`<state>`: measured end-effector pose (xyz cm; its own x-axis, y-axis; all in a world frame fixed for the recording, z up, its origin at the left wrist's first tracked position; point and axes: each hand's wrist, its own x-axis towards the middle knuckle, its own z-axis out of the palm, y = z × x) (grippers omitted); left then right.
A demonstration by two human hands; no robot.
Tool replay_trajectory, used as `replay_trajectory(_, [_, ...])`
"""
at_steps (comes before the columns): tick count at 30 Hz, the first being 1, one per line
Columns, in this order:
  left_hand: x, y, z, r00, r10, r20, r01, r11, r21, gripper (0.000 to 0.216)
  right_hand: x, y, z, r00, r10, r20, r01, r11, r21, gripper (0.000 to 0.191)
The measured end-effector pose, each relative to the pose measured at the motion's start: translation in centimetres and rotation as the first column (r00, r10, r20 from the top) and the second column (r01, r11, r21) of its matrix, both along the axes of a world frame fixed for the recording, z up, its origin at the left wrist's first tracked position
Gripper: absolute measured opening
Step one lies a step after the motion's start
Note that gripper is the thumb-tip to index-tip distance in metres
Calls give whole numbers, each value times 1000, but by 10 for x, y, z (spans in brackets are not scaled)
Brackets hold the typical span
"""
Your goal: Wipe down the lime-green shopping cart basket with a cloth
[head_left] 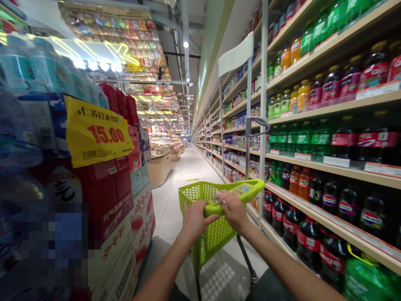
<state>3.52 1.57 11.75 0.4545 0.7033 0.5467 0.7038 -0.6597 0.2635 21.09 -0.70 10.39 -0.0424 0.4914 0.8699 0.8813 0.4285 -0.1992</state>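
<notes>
A lime-green plastic shopping cart basket (200,193) stands on a dark wheeled frame in a shop aisle, right in front of me. My left hand (196,219) is closed round the basket's near rim. My right hand (233,209) lies on the same rim a little to the right, its fingers closed on a small clear wrapped packet (218,196). A pale packet (242,189) lies inside the basket at its far right.
Shelves of soft-drink bottles (328,138) run along the right. On the left stand stacked drink cases (119,196) with a yellow price sign (95,133) reading 15.00. A white-topped shelf post (249,121) rises just beyond the cart. The tiled aisle floor (188,167) runs ahead.
</notes>
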Motion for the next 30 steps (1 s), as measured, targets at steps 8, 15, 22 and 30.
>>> replay_trajectory(8, [32, -21, -8, 999, 29, 19, -29, 1000, 6, 49, 25, -1, -3, 982, 72, -174, -63, 996, 55, 23])
replay_trajectory(15, [43, -8, -12, 994, -105, -34, 99, 984, -147, 42, 59, -18, 34, 812, 71, -580, -35, 997, 73, 41])
replay_trajectory(22, [71, -13, -15, 995, -100, 15, 101, 987, -124, 40, 52, -15, 23, 878, -342, -335, 366, 931, 8, 31])
replay_trajectory(30, [74, -4, -26, 999, -39, -7, 36, 965, -259, 60, 78, -37, -18, 978, -183, 103, 178, 983, 53, 46])
